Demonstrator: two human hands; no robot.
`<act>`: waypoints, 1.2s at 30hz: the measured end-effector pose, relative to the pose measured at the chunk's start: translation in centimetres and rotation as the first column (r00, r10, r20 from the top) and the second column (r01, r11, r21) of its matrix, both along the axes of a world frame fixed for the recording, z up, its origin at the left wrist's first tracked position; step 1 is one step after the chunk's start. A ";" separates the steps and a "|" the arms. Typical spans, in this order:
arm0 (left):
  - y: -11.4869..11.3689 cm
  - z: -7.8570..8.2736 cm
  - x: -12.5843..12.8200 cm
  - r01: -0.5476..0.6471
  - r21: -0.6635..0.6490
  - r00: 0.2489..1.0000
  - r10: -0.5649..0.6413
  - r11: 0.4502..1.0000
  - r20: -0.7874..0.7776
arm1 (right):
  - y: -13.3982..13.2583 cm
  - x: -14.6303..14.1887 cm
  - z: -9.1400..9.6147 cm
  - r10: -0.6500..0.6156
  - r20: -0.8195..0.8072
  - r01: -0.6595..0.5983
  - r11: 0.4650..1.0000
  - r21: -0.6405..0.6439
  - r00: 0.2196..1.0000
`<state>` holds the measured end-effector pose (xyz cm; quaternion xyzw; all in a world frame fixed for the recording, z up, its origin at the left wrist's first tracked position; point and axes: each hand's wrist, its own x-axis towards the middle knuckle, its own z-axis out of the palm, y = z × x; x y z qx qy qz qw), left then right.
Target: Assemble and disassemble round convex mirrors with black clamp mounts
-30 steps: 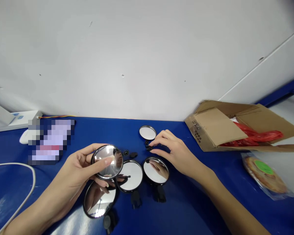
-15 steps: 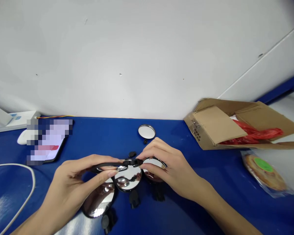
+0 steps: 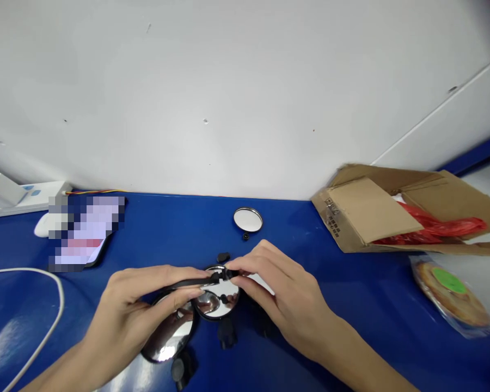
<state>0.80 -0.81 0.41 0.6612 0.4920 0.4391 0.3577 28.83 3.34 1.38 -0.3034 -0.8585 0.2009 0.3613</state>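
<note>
Head view, clock bearings taken from the pair of hands, 12 away from the wearer.

Left hand (image 3: 126,310) at 8, fingers curled and closed, thumb on top, grasping a black-rimmed round mirror (image 3: 188,282) seen almost edge-on, so it reads as a thin dark bar. Right hand (image 3: 286,294) at 4, fingertips (image 3: 239,267) pinched on a small black mount (image 3: 224,275) at the inner end of that held mirror; the two hands nearly meet there. Exact fit between mount and rim is hidden by the fingers.

Under the hands, on the blue table (image 3: 167,228): one mirror (image 3: 217,300) face up at 6, another (image 3: 169,329) at 7, overlapping or just beside it, cannot tell which. Black stems (image 3: 227,333) and (image 3: 178,370) lie below them. Small black part (image 3: 223,257) at 12, near the fingers. Further out at 12, a lone mirror (image 3: 247,219) with a black knob (image 3: 245,236) just beside it.

Far 10: phone (image 3: 85,231), screen blurred, with white mouse (image 3: 44,224) and power strip (image 3: 24,200) beyond. White cable (image 3: 32,280) loops at 9. At 2, open cardboard box (image 3: 392,209) holding red plastic (image 3: 436,228). At 3, wrapped round packet with green sticker (image 3: 449,291)
</note>
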 end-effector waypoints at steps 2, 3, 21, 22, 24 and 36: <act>-0.1 0.0 0.1 -0.032 -0.030 0.999 0.033 0.999 0.042 | -0.1 0.1 0.3 -0.028 -0.034 0.025 0.997 -0.069 0.999; -0.2 0.0 0.1 -0.045 -0.041 0.997 0.047 0.998 0.056 | -0.1 0.2 0.5 -0.033 -0.052 0.027 0.993 -0.116 0.998; -0.7 0.2 0.0 -0.029 -0.028 0.995 0.032 0.999 0.100 | 0.2 0.5 0.2 -0.065 -0.248 -0.040 0.916 -0.398 0.967; -0.7 0.1 -0.1 -0.019 -0.024 0.995 0.021 1.000 0.101 | 0.2 0.5 0.1 -0.056 -0.257 -0.048 0.922 -0.383 0.965; -0.7 0.0 -0.2 -0.013 -0.017 0.995 0.015 1.000 0.103 | 0.2 0.5 -0.2 -0.044 -0.272 -0.064 0.925 -0.374 0.961; -0.6 -0.1 -0.5 0.075 0.007 0.995 -0.075 0.997 0.066 | 0.0 0.2 -0.8 0.028 -0.293 -0.119 0.947 -0.298 0.956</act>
